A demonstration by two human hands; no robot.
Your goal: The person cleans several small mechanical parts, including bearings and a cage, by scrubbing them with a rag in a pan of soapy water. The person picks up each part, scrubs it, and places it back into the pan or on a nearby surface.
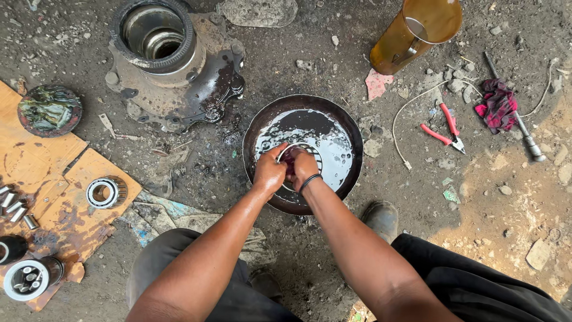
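Both hands (286, 168) closed around a metal ring (300, 156) in a pan (351, 128) of dark liquid.

Outdoor repair yard: dirt ground, greasy wheel hub (173, 65), bearing (106, 192), pliers (444, 130).

Pan rim (253, 128) rings hands (287, 168); hub (179, 71) nearby.
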